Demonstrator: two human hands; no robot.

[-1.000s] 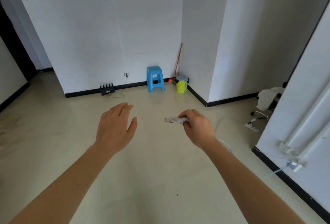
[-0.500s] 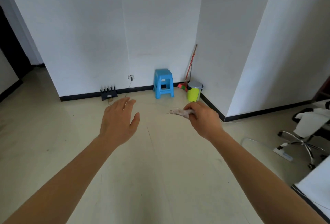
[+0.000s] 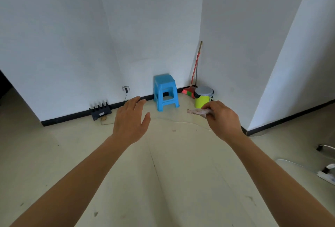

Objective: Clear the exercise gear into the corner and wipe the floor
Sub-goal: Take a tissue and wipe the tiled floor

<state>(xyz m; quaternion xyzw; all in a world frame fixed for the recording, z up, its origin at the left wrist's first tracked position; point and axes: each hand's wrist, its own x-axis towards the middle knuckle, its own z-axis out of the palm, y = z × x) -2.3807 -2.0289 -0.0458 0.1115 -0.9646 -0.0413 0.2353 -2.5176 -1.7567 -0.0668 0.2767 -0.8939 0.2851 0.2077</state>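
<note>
walls [image 3: 63, 36] white | floor [image 3: 181, 181] beige | stool [image 3: 164, 81] blue, against wall

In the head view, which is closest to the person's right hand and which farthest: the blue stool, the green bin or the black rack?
1. Green bin, in the corner just beyond the right hand, which pinches a rag.
2. Blue stool, against the wall, left of the bin.
3. Black rack, farther left along the wall, beyond the left hand.

Soft, crumpled cloth rag [image 3: 198, 112] in my right hand [image 3: 223, 120]. Blue stool [image 3: 165, 91] ahead, smooth glossy plastic. Right of the stool, the bin [image 3: 203, 100], shiny plastic too. The floor [image 3: 181, 172] smooth, faintly sheened; walls [image 3: 72, 45] matt.
</note>
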